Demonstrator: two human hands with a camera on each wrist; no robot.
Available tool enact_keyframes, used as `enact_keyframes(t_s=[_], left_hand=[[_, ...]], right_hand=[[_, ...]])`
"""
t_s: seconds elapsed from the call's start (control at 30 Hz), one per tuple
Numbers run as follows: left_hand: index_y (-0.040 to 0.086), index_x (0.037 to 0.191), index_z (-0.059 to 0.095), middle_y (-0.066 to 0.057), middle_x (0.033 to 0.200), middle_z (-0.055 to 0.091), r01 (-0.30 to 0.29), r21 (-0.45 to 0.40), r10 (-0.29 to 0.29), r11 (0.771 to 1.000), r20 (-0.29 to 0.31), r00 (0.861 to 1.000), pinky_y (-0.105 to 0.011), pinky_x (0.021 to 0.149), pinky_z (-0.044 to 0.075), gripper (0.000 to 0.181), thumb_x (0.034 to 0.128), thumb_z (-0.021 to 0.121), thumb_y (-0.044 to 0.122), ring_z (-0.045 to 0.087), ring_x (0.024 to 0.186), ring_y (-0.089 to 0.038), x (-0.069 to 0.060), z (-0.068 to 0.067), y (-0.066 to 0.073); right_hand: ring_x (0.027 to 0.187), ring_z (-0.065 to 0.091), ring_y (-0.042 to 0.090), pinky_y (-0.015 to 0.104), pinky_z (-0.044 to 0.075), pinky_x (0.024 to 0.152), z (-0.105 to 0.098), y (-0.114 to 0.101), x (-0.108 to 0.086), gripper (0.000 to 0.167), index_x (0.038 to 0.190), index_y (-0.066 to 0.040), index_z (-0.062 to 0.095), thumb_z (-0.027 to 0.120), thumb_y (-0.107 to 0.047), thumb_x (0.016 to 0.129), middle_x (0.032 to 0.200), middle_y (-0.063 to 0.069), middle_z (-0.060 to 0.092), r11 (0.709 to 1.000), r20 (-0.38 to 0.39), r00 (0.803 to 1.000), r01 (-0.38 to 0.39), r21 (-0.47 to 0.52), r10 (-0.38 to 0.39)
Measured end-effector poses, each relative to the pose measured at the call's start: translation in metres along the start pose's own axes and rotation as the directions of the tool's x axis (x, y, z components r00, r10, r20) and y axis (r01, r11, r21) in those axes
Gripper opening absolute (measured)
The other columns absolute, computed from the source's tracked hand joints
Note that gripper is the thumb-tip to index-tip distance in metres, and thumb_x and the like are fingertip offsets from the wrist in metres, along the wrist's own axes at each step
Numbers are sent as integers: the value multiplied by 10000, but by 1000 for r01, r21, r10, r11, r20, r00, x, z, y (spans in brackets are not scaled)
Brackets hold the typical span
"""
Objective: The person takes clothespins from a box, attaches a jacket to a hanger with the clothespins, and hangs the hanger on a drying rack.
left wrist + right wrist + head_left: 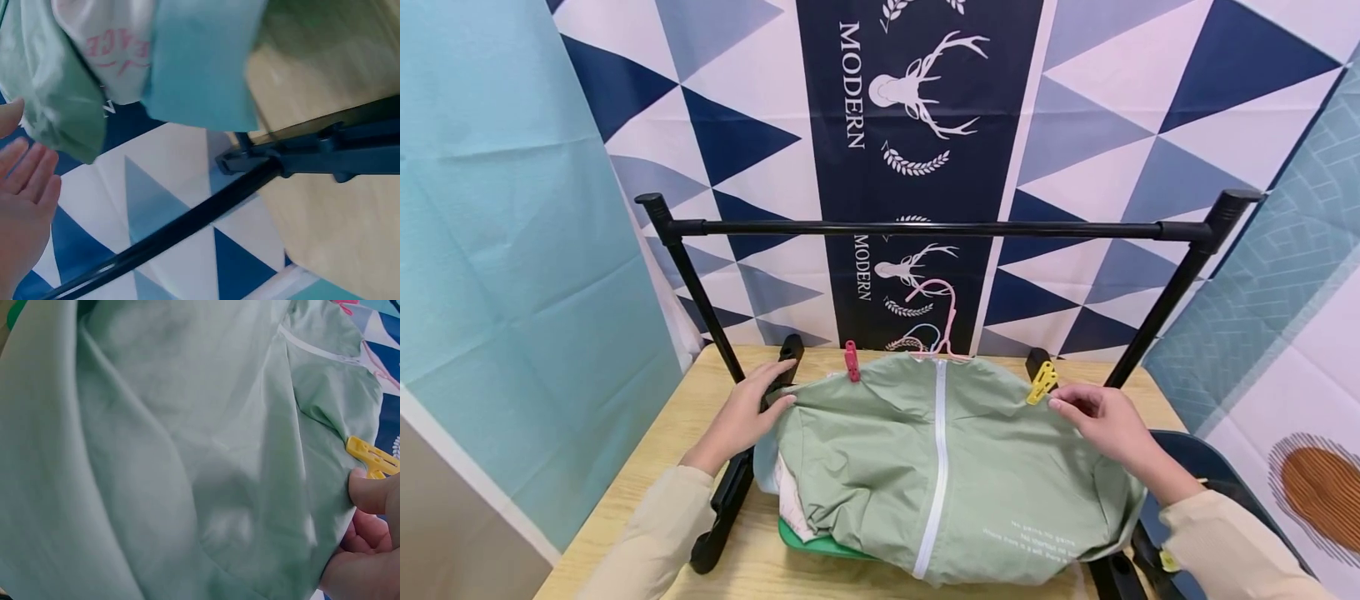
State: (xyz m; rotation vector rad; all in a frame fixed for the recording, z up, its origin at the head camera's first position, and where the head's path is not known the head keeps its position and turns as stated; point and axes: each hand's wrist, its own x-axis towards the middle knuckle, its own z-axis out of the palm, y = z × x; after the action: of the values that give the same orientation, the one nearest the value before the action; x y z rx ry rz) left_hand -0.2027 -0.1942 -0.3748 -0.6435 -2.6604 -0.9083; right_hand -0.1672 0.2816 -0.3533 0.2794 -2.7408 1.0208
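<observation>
A light green jacket (880, 450) with a white zipper (938, 450) hangs on a pink hanger (951, 321). A red clothespin (852, 361) sits on its left shoulder edge and a yellow clothespin (1042, 383) on its right one. My right hand (1108, 421) pinches the jacket's shoulder edge just beside the yellow clothespin; thumb and fingers grip the fabric in the right wrist view. By the left shoulder, my left hand (748, 417) has its fingers extended, gripping nothing. In the left wrist view, that hand (25, 206) is beside the jacket's green cloth (69, 125).
A black rack bar (925, 227) spans above the jacket, on posts with feet on the wooden table (647, 467). Under the jacket lie other garments (792, 500) and a green tray edge (820, 546). A dark blue bin (1217, 467) stands at the right.
</observation>
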Motion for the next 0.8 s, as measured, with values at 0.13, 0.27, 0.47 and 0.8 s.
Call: enact_keyframes(t_s=[0.13, 0.27, 0.47, 0.8], left_hand=[[109, 1492, 342, -173, 1520, 381, 93, -27, -92, 995, 25, 995, -583, 1116, 336, 579, 986, 539, 309, 362, 1403, -383, -11, 5, -5], [80, 1495, 323, -189, 1524, 370, 161, -57, -160, 985, 18, 987, -593, 1125, 317, 592, 1006, 478, 374, 348, 1409, -398, -21, 13, -10], [8, 1511, 230, -240, 1519, 351, 304, -124, -304, 945, 13, 952, -601, 1132, 293, 682, 1013, 433, 427, 331, 1410, -424, -34, 22, -14], [-62, 1506, 165, -295, 1525, 298, 568, -273, -557, 777, 123, 821, -556, 1158, 292, 770, 1003, 407, 470, 296, 1418, -446, -53, 36, -6]], right_hand=[[583, 440, -28, 207, 397, 507, -2, 0, -2, 224, 987, -4, 705, 617, -206, 946, 827, 75, 694, 1000, -3, 1000, -22, -14, 22], [592, 447, -40, 204, 403, 515, -4, 2, -5, 227, 991, -11, 704, 616, -215, 946, 849, 73, 697, 998, -31, 999, -39, -39, 37], [607, 452, -85, 184, 392, 530, -3, 7, -12, 200, 967, -33, 717, 633, -211, 934, 861, 93, 715, 997, -126, 991, -50, -62, 42], [634, 477, -133, 157, 400, 531, -13, 22, -15, 269, 1003, -23, 720, 618, -265, 943, 775, -388, 501, 996, -182, 981, -81, -49, 71]])
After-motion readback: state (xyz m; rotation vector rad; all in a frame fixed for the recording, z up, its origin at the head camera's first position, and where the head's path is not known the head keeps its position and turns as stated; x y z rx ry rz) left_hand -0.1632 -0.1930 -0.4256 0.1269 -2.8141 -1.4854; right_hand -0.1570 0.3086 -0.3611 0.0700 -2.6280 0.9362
